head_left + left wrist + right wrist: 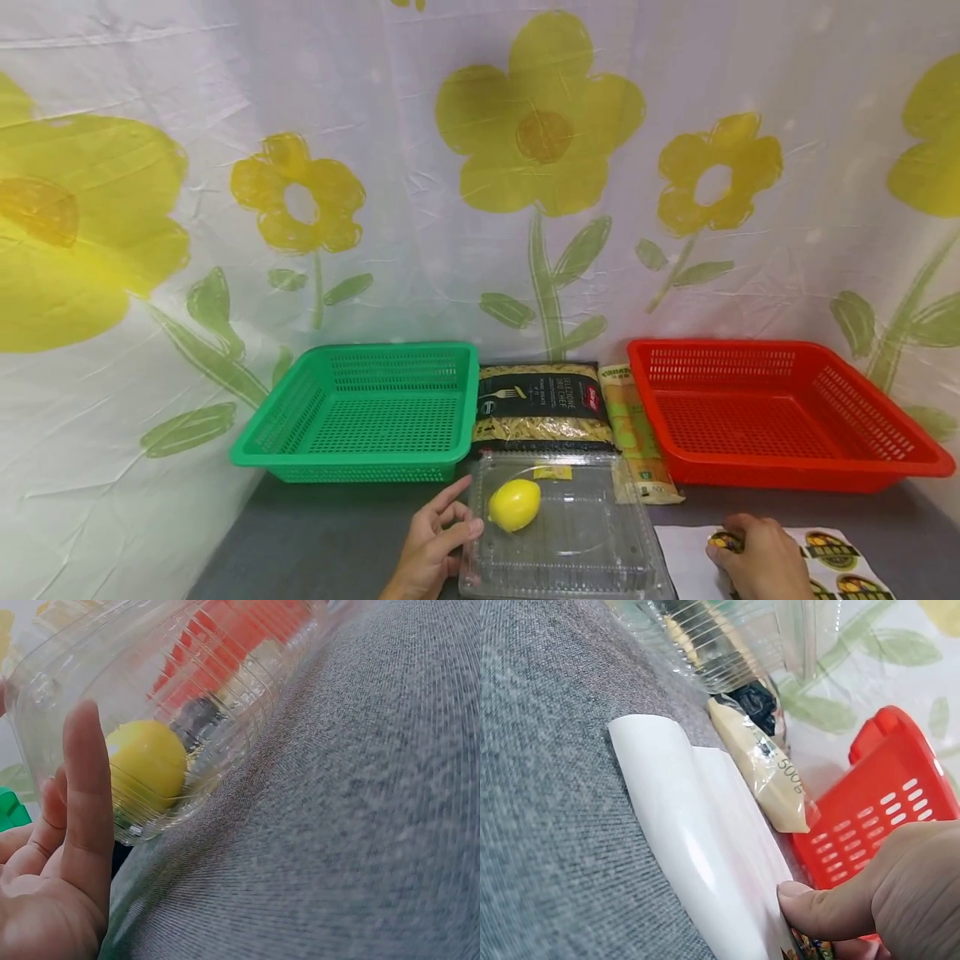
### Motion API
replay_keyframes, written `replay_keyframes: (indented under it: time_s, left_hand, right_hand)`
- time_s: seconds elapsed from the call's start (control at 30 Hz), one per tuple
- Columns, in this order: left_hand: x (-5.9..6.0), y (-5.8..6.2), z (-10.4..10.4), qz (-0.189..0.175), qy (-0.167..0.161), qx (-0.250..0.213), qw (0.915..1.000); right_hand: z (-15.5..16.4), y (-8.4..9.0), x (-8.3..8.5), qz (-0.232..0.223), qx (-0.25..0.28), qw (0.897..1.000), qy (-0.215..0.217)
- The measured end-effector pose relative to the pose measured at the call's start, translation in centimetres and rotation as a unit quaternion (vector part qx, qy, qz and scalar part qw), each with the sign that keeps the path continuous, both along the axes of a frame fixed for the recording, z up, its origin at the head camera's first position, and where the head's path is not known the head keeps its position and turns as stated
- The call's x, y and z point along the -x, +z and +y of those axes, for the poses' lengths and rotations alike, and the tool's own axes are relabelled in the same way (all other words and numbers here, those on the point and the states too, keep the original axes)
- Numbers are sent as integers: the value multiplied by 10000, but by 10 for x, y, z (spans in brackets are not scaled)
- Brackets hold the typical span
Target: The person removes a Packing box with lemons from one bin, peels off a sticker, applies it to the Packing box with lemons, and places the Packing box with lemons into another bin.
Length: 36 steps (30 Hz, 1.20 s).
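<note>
A yellow lemon (514,504) (146,765) lies inside a clear plastic clamshell box (570,575) (187,667) at the front middle of the grey table. My left hand (438,542) rests against the box's left side, its fingers (82,810) straight and touching the wall beside the lemon. To the right, my right hand (757,558) sits on a white sticker sheet (686,558) (697,825). Its fingers are curled and its thumb (832,907) pinches at a round sticker (723,542) on the sheet's near part.
A green basket (352,458) stands at the back left and a red basket (787,479) (885,810) at the back right. Between them lie a dark pasta packet (543,408) and a pale packet (637,442) (765,772). A flowered cloth hangs behind.
</note>
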<state>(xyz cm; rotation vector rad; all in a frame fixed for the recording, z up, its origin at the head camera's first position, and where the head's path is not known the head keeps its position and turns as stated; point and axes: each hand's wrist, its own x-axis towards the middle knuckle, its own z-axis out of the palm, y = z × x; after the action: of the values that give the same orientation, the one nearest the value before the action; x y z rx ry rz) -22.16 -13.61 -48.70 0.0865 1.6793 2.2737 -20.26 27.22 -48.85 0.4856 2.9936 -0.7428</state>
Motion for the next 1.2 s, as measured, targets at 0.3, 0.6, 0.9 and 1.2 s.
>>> replay_keyframes:
  time_s: [0.3, 0.6, 0.9, 1.2]
  left_hand:
    - [-1, -1, -1, -94, -81, -169, 9998]
    - [-1, -3, 0, -66, 32, -93, 9999]
    - [-2, -3, 0, -52, 84, -118, 9999]
    - [-3, -3, 1, -36, 148, -82, 9998]
  right_hand:
    - [0, 0, -4, 339, 90, 9993, 103]
    - [2, 1, -3, 738, 133, 9970, 209]
    - [-2, 21, -9, 1516, 193, 9881, 203]
    - [-25, 40, -11, 2829, 48, 9566, 702]
